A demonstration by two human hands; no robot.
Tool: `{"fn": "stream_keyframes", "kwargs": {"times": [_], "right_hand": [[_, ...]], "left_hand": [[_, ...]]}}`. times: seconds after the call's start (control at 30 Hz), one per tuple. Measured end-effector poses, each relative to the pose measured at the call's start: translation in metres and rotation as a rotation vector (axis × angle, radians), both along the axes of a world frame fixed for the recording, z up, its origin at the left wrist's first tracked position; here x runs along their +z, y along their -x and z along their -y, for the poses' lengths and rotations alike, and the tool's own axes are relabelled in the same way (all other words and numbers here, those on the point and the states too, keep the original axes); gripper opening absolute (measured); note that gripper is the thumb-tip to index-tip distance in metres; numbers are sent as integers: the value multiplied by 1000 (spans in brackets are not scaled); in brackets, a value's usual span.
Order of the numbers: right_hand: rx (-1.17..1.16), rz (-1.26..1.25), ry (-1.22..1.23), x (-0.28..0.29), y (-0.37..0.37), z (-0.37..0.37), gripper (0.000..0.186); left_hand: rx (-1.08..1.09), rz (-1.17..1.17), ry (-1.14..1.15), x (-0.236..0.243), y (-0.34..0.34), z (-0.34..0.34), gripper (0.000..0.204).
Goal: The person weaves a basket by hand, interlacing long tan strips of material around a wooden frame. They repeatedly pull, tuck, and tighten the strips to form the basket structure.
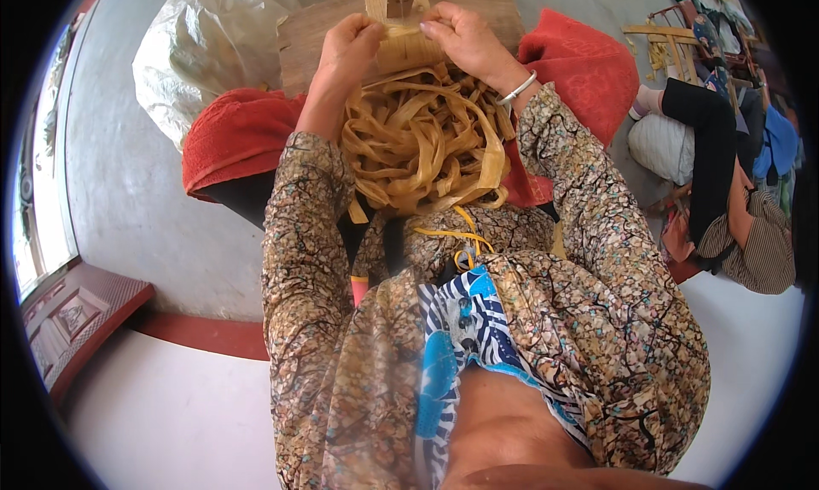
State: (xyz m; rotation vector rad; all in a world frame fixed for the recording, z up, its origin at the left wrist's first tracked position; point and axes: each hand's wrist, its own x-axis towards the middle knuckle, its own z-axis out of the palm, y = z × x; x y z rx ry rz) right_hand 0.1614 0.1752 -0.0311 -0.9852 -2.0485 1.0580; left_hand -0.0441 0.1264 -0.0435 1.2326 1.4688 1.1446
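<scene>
In the head view, the left hand [350,42] and right hand [467,42] work close together over a wooden board [300,51], near its far edge; red cloths [583,68] flank them. Each hand's thumb and fingers pinch narrowly on a pale strip [403,33], its long axis running left to right. Tan strips [426,140] heap below, above a grey floor [162,226]; another person [712,149] sits right.

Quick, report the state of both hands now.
Left hand: closed, seemingly pinching the yellow strip at its left.
Right hand: closed, seemingly pinching the same strip at its right.
</scene>
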Motion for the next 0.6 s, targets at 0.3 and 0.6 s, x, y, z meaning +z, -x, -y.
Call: {"fn": "stream_keyframes", "kwargs": {"times": [0.3,0.6], "right_hand": [[-52,254,-700,16,-40,21,18],[-16,-18,-570,82,-4,25,28]], "left_hand": [[108,-222,-63,3,-9,11,22],[-342,577,207,73,-54,69,31]]}}
